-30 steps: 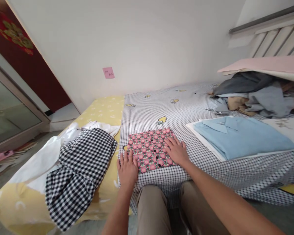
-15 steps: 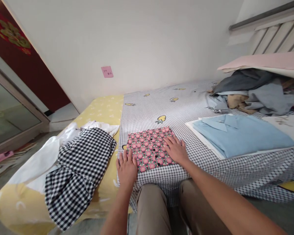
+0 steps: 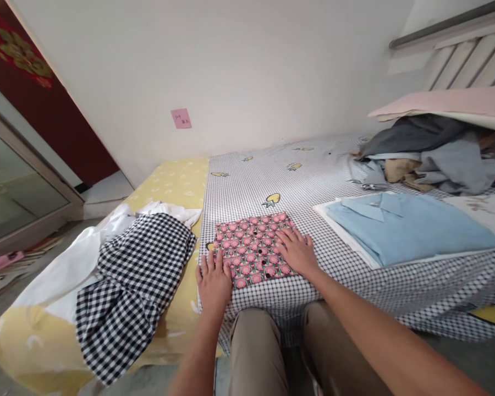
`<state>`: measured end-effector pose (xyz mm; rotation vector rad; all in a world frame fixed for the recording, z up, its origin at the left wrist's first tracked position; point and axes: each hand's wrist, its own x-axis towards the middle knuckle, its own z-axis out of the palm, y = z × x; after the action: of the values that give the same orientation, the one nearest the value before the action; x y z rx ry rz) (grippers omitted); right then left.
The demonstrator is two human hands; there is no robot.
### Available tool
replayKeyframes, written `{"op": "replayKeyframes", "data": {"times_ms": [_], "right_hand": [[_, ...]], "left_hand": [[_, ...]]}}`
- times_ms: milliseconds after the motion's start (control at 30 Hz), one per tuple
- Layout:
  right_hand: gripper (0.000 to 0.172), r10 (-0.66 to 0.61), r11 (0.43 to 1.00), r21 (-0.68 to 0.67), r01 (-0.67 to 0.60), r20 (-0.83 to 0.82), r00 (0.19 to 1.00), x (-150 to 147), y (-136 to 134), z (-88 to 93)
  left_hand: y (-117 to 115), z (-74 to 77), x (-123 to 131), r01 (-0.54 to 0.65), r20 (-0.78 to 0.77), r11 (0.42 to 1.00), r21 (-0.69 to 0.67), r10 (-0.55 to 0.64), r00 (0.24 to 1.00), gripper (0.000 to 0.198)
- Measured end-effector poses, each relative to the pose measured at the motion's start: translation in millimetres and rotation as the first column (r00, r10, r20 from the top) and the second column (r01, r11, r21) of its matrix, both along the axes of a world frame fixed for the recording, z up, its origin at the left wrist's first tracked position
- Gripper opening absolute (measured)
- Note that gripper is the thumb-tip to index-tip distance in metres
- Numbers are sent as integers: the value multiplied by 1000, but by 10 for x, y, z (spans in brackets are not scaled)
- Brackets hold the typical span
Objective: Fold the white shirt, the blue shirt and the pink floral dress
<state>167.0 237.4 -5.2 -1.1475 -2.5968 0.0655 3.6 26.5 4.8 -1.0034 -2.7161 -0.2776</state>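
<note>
A folded pink floral garment (image 3: 247, 250) with dark buttons down its front lies flat on the checked bed cover (image 3: 264, 165) before me. My left hand (image 3: 214, 278) rests palm down at its left edge, fingers stretched out. On its right side lies my right hand (image 3: 297, 252), flat with the fingers apart. Neither hand grips anything. A folded light blue collared shirt (image 3: 408, 225) is to the right, on top of something white. Left of my hands, a black-and-white checked garment (image 3: 144, 269) lies loosely over white clothing (image 3: 72, 258).
Grey and tan clothes (image 3: 433, 151) are heaped at the back right, under a pink board-like sheet (image 3: 449, 103). Yellow bedding (image 3: 177, 181) covers the left part of the bed. A pink note (image 3: 181, 118) is on the wall. The bed's front edge is at my knees.
The view has shifted very slightly. Both hands stay flat at the sides of the floral garment, and nothing has been moved.
</note>
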Motion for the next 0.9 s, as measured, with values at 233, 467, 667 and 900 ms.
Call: {"op": "replayKeyframes", "data": {"times_ms": [233,467,667,900], "right_hand": [[52,-8,1000,-6,8,9,1000,5,-15,23],[52,-5,1000,-4,5,-7,1000,12,-22,30],[52,4,1000,6,-4,-10,1000,10,-13,18],[52,19,1000,8,-19,-31,999,14,14,-13]], "left_hand": [[-4,15,13,3,5,1000,-5,-3,1000,55],[0,16,11,3,7,1000,-4,-3,1000,54],[0,14,15,8,15,1000,10,-8,1000,54],[-1,18,25,8,1,1000,14,-8,1000,53]]}}
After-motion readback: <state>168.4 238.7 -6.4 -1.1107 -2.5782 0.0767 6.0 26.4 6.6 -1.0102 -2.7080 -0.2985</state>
